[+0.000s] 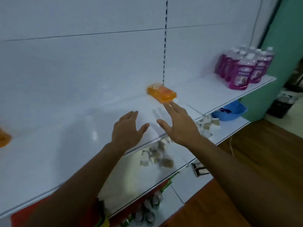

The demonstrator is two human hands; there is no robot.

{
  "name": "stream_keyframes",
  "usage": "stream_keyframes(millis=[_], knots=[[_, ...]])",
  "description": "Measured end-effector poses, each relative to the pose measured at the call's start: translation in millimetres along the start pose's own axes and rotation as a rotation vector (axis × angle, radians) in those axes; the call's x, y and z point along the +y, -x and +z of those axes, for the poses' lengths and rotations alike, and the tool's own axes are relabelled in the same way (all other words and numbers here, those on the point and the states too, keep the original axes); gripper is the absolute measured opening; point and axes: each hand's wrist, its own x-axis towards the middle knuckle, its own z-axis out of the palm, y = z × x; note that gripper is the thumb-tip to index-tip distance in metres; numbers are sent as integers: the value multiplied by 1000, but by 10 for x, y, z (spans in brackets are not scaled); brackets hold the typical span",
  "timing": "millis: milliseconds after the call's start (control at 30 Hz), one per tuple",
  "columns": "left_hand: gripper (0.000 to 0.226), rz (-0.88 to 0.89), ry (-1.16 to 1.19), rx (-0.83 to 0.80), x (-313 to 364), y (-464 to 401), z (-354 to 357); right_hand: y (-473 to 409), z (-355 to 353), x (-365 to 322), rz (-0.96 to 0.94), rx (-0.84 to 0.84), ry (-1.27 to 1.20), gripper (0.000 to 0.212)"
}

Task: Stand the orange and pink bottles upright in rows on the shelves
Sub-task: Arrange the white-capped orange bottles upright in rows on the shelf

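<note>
An orange bottle (pixel 161 92) lies on its side at the back of the white top shelf (pixel 65 141), its white cap pointing toward me. My right hand (pixel 178 123) hovers open just in front of it, fingertips close to the cap. To its left, my left hand (pixel 127 128) is also open above the shelf and holds nothing. Several pink bottles (pixel 244 68) stand upright in rows at the right end of the shelf. Part of another orange bottle (pixel 4 136) shows at the left frame edge.
A blue basin (pixel 232 112) and small beige packets (pixel 155 154) sit on the shelf below. Lower down are small dark jars (pixel 149 210) and red packaging (pixel 32 215). Wooden floor (pixel 262 145) lies to the right, beside a green wall.
</note>
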Motion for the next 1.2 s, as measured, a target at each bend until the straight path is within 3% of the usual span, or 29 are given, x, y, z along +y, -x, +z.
stream_keyframes(millis=[333,433,567,667,767,900,1000,1100,1200], knots=[[82,81,221,-101,431,-1498,686,-1167,333,1150,214,-89,-87,91],[80,125,277,-118,451,-1662,815,-1414,459,1213,151,-152,-114,102],[75,54,333,-141,460,-1724,843,-1693,624,1238,108,-184,-242,114],[77,21,312,-117,444,-1674,794,-1809,644,1231,72,-150,-295,103],[74,-2,271,-7,391,-1571,716,-1827,553,1041,-32,-155,-413,95],[75,-271,230,230,148,-1300,496,-1832,459,566,-195,-209,-492,82],[65,-256,260,446,-188,-952,220,-1796,509,40,-322,-252,-538,76],[48,-318,440,551,-484,-472,-153,-1723,646,-630,-421,-275,-580,80],[48,-381,485,620,-806,33,-500,-1556,831,-1352,-519,-323,-647,85]])
